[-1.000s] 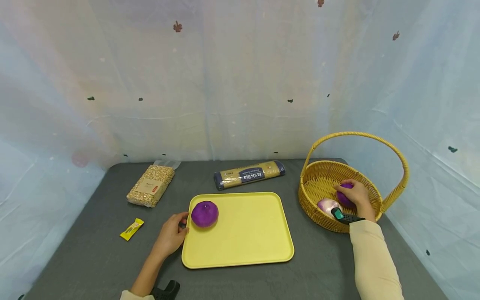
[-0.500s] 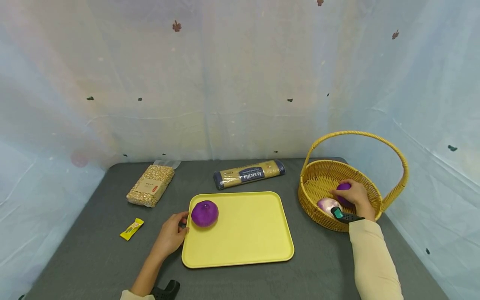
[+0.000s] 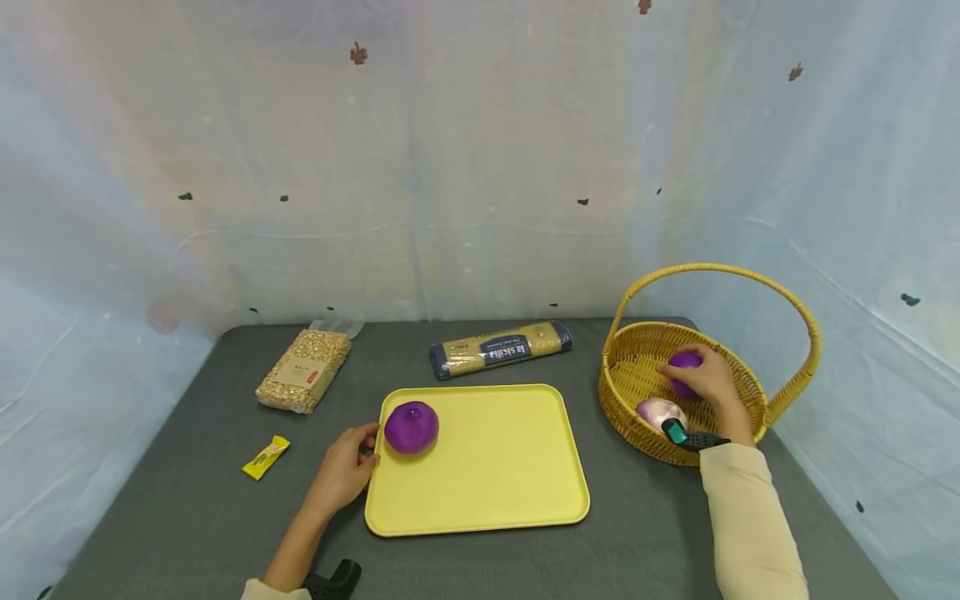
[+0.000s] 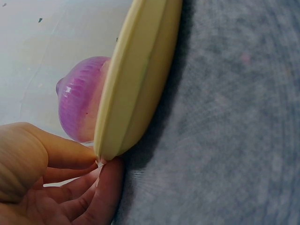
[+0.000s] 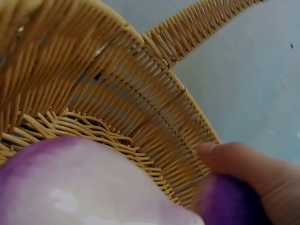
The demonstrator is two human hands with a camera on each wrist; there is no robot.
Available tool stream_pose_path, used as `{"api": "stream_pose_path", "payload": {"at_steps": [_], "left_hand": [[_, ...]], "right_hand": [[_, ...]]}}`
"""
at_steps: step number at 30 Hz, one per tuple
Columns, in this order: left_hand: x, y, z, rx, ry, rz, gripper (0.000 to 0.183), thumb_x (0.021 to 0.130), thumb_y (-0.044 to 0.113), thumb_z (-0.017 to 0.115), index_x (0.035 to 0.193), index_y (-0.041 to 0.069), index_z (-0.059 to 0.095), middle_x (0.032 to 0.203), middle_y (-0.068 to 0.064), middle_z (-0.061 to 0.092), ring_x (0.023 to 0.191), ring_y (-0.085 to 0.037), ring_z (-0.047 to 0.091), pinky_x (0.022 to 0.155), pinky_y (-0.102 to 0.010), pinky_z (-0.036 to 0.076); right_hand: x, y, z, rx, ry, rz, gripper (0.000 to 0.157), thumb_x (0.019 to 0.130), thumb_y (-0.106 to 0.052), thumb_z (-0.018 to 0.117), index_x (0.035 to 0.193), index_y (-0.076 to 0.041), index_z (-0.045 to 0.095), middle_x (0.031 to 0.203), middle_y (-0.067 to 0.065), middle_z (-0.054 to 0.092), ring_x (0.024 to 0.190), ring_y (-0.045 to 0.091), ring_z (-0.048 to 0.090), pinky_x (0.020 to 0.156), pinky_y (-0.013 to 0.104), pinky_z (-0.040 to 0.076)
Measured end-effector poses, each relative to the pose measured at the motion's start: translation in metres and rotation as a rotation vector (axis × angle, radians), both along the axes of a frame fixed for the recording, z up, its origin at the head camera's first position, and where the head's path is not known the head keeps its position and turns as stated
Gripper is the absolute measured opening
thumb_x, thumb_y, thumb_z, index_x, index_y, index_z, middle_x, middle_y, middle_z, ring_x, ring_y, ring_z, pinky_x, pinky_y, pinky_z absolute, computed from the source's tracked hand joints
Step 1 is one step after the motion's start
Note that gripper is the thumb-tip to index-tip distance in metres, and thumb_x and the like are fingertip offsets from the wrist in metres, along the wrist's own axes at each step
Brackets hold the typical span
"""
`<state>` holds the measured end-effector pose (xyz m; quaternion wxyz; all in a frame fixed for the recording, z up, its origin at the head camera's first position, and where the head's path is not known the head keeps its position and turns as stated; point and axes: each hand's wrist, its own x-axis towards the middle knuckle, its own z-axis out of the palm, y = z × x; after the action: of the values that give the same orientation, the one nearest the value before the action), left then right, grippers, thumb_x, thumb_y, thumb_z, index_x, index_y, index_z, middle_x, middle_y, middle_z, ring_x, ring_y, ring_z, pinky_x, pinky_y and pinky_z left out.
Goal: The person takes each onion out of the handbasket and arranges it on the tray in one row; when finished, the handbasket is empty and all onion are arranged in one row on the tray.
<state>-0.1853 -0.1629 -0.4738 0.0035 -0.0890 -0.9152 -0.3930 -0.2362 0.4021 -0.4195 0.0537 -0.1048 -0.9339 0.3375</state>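
On a table covered in dark grey cloth point(image 3: 180, 517), at the far left, lies a small, flat, bright yellow packet point(image 3: 266, 457), set at a slant. Just behind it and slightly to its right, a clear plastic bag of pale tan grains point(image 3: 303, 371) with a beige paper label lies on its side. Next comes the person's left hand point(image 3: 345, 471), a black strap point(image 3: 333, 581) near its wrist; its fingers are brought close together, thumb above and fingertips below, pinching the edge of a rectangular, pale yellow tray point(image 3: 487, 467) with rounded corners. Inside the tray, near that hand, sits a round, glossy, deep purple onion point(image 3: 411, 427). Behind the tray, well apart from the grains, lies a long gold and dark blue packet point(image 3: 501, 348). To the right stands a round, honey-coloured wicker basket point(image 3: 617, 410) with a tall arched handle. Low inside it, towards the near side, rests a white onion flushed with purple point(image 3: 660, 412). Just beyond that, within the basket, the right hand point(image 3: 712, 379) reaches in from a cream sleeve point(image 3: 750, 517), thumb and fingers curved around a second purple onion point(image 3: 684, 368); whether this onion touches the basket's floor, I cannot tell.
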Motion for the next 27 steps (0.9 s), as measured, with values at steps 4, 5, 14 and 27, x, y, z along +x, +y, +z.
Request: {"api": "stream_pose_path", "payload": {"at_steps": [4, 5, 14, 27], "left_hand": [[0.0, 0.001, 0.0, 0.001, 0.006, 0.0, 0.043, 0.082, -0.004, 0.062, 0.124, -0.006, 0.053, 0.096, -0.012, 0.053, 0.068, -0.014, 0.047, 0.056, -0.024, 0.039], [0.0, 0.001, 0.0, 0.0, 0.005, 0.0, 0.043, 0.082, -0.004, 0.062, 0.124, -0.006, 0.053, 0.096, -0.012, 0.053, 0.067, -0.014, 0.047, 0.056, -0.024, 0.039], [0.0, 0.0, 0.0, -0.01, 0.016, 0.0, 0.042, 0.082, -0.003, 0.062, 0.123, -0.006, 0.053, 0.095, -0.011, 0.053, 0.067, -0.013, 0.047, 0.056, -0.024, 0.039], [0.0, -0.001, -0.001, -0.007, 0.008, -0.009, 0.043, 0.083, -0.004, 0.061, 0.125, -0.006, 0.052, 0.096, -0.012, 0.053, 0.068, -0.014, 0.048, 0.055, -0.024, 0.04]], "right_hand": [[0.0, -0.006, 0.012, -0.007, 0.045, 0.018, 0.078, 0.081, -0.047, 0.066, 0.133, 0.004, 0.038, 0.129, 0.033, 0.039, 0.112, 0.05, 0.042, 0.084, 0.058, 0.044], [0.0, -0.008, 0.015, -0.009, 0.05, 0.024, 0.079, 0.081, -0.048, 0.066, 0.134, 0.004, 0.037, 0.129, 0.033, 0.039, 0.113, 0.05, 0.042, 0.084, 0.058, 0.044], [0.002, -0.02, 0.041, -0.021, 0.076, 0.067, 0.079, 0.08, -0.051, 0.066, 0.134, -0.002, 0.035, 0.128, 0.032, 0.04, 0.113, 0.05, 0.043, 0.082, 0.058, 0.045], [0.011, -0.05, 0.072, -0.015, 0.226, 0.137, 0.067, 0.077, -0.045, 0.073, 0.129, -0.009, 0.048, 0.123, 0.024, 0.048, 0.105, 0.042, 0.05, 0.077, 0.053, 0.048]]}}
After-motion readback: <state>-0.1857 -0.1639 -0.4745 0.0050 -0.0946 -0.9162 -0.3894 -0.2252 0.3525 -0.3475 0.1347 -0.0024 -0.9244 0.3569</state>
